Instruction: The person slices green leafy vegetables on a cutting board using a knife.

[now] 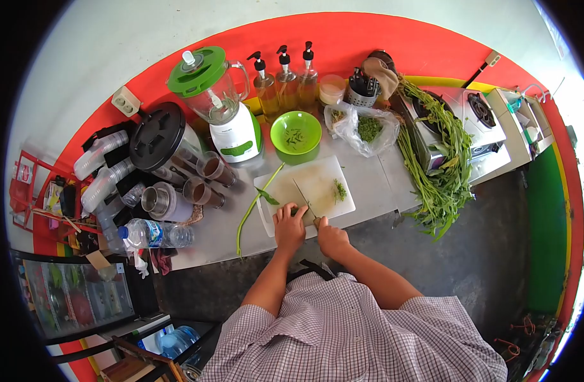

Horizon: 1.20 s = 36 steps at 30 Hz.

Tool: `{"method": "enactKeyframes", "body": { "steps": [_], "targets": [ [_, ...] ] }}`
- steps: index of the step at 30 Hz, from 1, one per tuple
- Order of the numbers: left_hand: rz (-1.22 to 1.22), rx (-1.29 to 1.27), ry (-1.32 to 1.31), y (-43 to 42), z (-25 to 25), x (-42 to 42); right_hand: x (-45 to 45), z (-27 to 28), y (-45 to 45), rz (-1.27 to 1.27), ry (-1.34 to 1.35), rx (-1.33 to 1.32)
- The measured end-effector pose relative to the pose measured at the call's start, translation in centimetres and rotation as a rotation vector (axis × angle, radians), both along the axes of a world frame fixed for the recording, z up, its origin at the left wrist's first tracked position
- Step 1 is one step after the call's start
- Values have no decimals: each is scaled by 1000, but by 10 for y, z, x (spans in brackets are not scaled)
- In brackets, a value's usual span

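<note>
A white cutting board [279, 189] lies near the counter's front edge. My right hand [332, 239] is closed around the handle of a knife [304, 195], whose blade slants up and left across the board. Close beside the blade, my left hand [289, 226] is closed with bent fingers over some greens [294, 211], mostly hidden. A small heap of chopped greens [340, 190] sits on the board's right side. Along the left side runs a long green stem [246, 219] with a leaf. Behind the board stands a green bowl [296, 151] with a few cut green bits inside.
Leafy stalks [441, 165] drape over the gas stove [480, 121] at right. A plastic bag of greens [370, 130], pump bottles [285, 83] and a blender [231, 121] line the back. Dark-filled cups [215, 169] and a water bottle [158, 233] crowd the left.
</note>
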State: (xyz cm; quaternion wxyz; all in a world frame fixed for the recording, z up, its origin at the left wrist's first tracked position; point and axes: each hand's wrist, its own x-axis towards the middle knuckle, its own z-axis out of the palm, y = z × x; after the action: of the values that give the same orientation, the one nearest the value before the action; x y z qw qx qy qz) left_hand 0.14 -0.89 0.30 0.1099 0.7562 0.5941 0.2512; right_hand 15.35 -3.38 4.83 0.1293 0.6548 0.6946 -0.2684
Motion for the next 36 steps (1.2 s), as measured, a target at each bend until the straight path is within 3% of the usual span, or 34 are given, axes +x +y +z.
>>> {"method": "enactKeyframes", "body": {
  "steps": [36],
  "targets": [
    [13, 25, -33, 0, -3, -1, -4, -9, -6, -18, -1, 26]
  ]
}}
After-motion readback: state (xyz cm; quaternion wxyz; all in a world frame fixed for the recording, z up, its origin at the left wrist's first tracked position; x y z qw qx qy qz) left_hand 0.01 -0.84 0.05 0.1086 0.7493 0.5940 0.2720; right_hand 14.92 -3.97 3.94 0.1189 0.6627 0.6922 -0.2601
